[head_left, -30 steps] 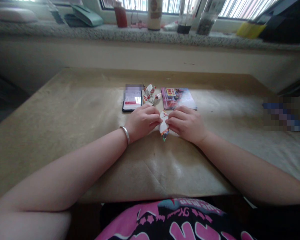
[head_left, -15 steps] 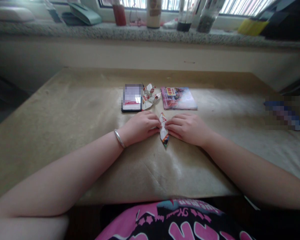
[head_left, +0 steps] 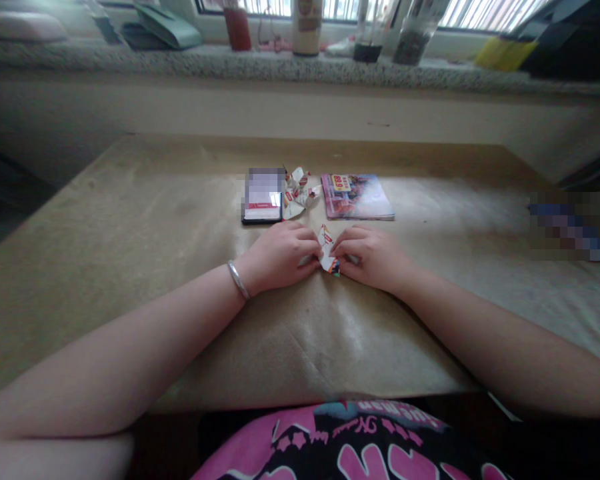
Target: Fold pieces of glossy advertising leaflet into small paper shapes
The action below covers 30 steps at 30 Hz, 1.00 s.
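Between my hands is a small folded piece of printed paper (head_left: 327, 248), white with red, orange and dark print. My left hand (head_left: 286, 252), with a silver bangle on its wrist, pinches the paper's left edge. From the other side my right hand (head_left: 373, 257) grips it with thumb and fingers near its lower corner. Just beyond the hands lie crumpled or folded pieces of similar printed paper (head_left: 298, 193). They sit beside a dark-edged phone or tablet (head_left: 263, 200), its screen partly pixelated.
A stack of colourful printed sheets or a booklet (head_left: 358, 197) lies behind my right hand. The table (head_left: 130, 240) has a tan cover. A blurred bluish object (head_left: 573, 230) lies at the right. Jars and bottles (head_left: 307, 30) line the granite windowsill (head_left: 260, 70).
The paper's lower point has been folded up toward the right, so it looks shorter. My right fingers have shifted and bent around that lower part.
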Tool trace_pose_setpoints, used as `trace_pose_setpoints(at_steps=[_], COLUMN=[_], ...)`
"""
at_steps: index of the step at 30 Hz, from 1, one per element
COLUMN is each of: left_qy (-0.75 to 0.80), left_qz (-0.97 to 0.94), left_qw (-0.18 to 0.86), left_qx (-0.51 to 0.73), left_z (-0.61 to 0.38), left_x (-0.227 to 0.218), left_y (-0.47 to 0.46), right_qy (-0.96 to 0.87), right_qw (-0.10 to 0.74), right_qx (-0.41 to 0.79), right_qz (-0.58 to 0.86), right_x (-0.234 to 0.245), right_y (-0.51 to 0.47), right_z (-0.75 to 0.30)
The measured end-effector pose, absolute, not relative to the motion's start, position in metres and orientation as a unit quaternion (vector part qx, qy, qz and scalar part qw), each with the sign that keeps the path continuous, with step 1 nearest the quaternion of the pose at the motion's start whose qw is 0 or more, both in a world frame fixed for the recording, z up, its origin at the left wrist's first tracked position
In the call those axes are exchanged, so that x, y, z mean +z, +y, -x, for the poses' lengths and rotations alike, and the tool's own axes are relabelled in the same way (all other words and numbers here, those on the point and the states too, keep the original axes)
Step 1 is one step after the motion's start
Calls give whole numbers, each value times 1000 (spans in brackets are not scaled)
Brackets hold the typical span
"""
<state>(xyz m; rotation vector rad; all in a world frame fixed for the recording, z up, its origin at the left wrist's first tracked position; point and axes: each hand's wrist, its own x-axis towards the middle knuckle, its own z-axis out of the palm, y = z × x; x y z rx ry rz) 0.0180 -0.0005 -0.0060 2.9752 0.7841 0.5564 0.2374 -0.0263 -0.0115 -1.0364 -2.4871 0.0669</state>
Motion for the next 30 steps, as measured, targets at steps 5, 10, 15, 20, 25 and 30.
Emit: trace_pose_setpoints(at_steps=[5,10,15,20,25,30], left_qy=[237,203,218,239,309,326], left_qz=[-956,-962,-956,-946,-930,-917], left_qw=[-50,-118,-159,-152,-35,69], left_qx=[164,141,117,155,194,219], left_z=[-21,-25,-28,-31,-30,-28], left_x=[-5,-4,-3,-6,-12,-15], left_y=[-1,-4,-9,-9,-3,1], right_qy=[-895,-920,-931,-913,-886,-867], right_qw=[227,171,138,193,249,269], right_qx=[38,-42,-88,-19,69,116], right_qz=[383,351,325,359,385,404], right_x=[-13,-9,-6,-11,-18,-19], right_y=[-25,-27,-28,-23,-18,-17], right_z=[-237,-239,-238,-236,-235,-235])
